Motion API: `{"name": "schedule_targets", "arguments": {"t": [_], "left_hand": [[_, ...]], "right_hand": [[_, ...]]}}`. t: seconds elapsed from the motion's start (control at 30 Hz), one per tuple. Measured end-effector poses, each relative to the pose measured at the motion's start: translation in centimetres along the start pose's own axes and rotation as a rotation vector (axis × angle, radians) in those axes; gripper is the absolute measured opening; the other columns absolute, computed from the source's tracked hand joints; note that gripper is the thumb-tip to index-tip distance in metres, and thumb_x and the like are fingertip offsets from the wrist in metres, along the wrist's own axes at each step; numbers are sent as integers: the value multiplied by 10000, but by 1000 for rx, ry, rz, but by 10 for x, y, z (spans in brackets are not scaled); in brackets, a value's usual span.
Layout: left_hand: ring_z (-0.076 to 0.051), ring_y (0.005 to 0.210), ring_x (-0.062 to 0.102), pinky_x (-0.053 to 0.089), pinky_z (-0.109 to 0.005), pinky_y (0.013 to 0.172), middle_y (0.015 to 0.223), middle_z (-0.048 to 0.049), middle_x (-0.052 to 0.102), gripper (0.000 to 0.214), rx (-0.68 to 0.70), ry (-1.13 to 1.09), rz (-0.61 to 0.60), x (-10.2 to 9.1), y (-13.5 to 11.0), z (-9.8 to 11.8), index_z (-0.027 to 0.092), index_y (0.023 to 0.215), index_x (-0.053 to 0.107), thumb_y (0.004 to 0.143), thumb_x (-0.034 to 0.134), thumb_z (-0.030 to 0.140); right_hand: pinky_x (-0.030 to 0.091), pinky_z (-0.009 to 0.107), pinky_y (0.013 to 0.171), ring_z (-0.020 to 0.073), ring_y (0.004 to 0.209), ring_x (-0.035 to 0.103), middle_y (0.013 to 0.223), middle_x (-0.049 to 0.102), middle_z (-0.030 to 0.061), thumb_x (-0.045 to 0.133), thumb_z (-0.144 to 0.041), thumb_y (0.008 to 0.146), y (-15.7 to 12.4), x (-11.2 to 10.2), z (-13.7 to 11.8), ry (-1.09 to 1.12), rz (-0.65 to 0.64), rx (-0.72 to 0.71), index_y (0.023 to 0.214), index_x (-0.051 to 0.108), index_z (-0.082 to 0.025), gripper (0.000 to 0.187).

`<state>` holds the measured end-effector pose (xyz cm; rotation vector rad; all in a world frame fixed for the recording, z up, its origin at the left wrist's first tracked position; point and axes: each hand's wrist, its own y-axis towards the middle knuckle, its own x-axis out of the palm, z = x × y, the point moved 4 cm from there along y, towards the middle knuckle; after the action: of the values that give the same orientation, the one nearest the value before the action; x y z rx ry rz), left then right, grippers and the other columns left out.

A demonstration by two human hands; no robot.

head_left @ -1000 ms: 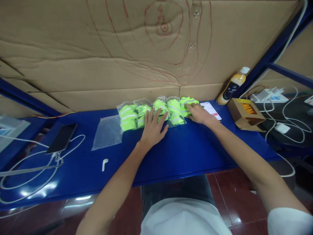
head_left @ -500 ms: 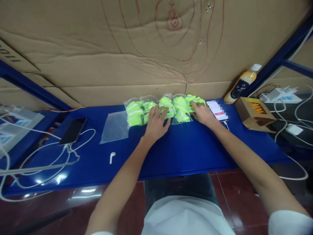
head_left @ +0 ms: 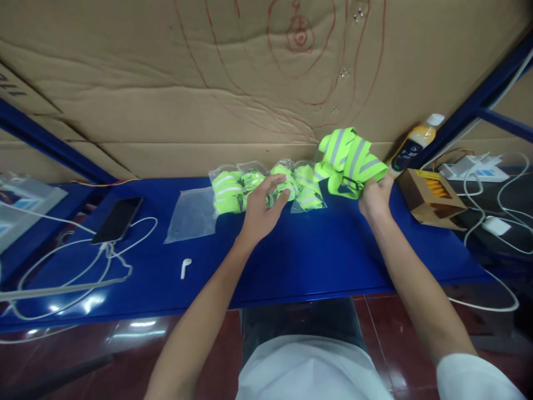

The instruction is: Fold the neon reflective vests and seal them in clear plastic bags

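Observation:
My right hand [head_left: 377,194] is closed on a neon yellow reflective strap vest [head_left: 347,158], folded into a bundle with grey stripes and a dark buckle. It is raised above the right end of the row. My left hand [head_left: 266,205] is open, thumb and fingers apart, in front of the middle packets; whether it touches them I cannot tell. Several similar bundles lie in clear bags along the cardboard, among them the leftmost packet [head_left: 227,191] and the rightmost packet [head_left: 308,189]. An empty-looking clear zip bag [head_left: 191,215] lies flat left of them.
On the blue table [head_left: 308,255] lie a white earbud [head_left: 185,268] and a dark phone [head_left: 117,220] with white cables. At right stand a juice bottle [head_left: 416,141] and an open cardboard box [head_left: 433,200]. A cardboard panel [head_left: 145,116] rises behind.
My right hand has lifted the unbagged strap vest off the table and moved right. The lit phone beside it is now hidden. My left hand's fingers have come off the packets slightly.

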<state>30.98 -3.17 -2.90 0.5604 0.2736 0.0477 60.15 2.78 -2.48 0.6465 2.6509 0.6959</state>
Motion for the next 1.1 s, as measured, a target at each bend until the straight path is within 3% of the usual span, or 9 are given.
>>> {"name": "schedule_targets", "arguments": {"t": [0.2,0.4,0.5,0.6,0.67,0.73,0.87,0.97,1.1], "left_hand": [[-326,1298,686,627,-482,1033,1448,-136,658,822,-180,-434,-106,13,-5,-12,312,1526,468,865,786,684],[-299,1081,768,688,-441,896,1204,-94,758,676,-307,-467,67,4,-10,-27,248,1327,635,774,936,495],[-276,1008,779,687,-404,852,1147,-95,770,552,-316,-484,214,-1,-8,-33,213,1203,680,795,919,499],[-267,987,778,675,-391,850,1100,-88,773,512,-275,-442,345,-5,-7,-34,197,1120,682,787,923,502],[-273,1012,777,668,-402,877,1104,-90,773,517,-262,-434,341,-2,-7,-32,196,1124,676,798,910,522],[-288,1038,775,663,-421,895,1118,-103,772,540,-278,-454,275,4,-10,-31,194,1133,669,807,889,564],[-326,1108,758,659,-450,914,1200,-131,755,658,-282,-466,80,14,-14,-27,204,1203,648,743,931,579],[-333,1181,730,647,-461,963,1294,-137,727,731,-252,-427,-36,17,-13,-24,224,1299,622,717,966,501],[-294,1201,708,611,-428,1011,1312,-116,717,613,-110,-251,-26,4,-8,-21,233,1350,636,832,881,451]], "right_hand": [[628,450,721,296,848,750,828,757,63,694,-685,805,-64,48,-28,491,-491,374,1039,707,-237,505],[646,406,758,279,895,771,956,802,83,777,-530,775,-84,60,-31,560,-687,551,1108,711,-213,465],[640,468,904,299,1098,752,1256,763,124,637,-485,896,-72,45,-38,401,-602,290,1301,658,-235,477],[548,562,1111,355,1393,601,1559,577,148,593,-536,968,-66,30,-62,48,-460,-220,1526,521,-273,622],[462,591,1210,384,1521,467,1669,458,137,647,-586,953,-73,35,-75,-184,-532,-503,1607,450,-284,747],[412,583,1253,369,1563,412,1690,437,125,640,-587,974,-82,46,-77,-312,-662,-642,1622,448,-278,743],[416,559,1218,345,1450,544,1565,592,140,577,-519,1035,-85,61,-65,-325,-647,-570,1555,532,-236,594],[520,463,1003,301,1104,701,1213,761,123,550,-506,1055,-79,58,-58,-138,-545,-408,1311,685,-204,418],[380,309,610,153,623,501,678,563,-8,529,-623,1041,-64,50,-49,148,-452,-98,790,638,-208,497]]}}
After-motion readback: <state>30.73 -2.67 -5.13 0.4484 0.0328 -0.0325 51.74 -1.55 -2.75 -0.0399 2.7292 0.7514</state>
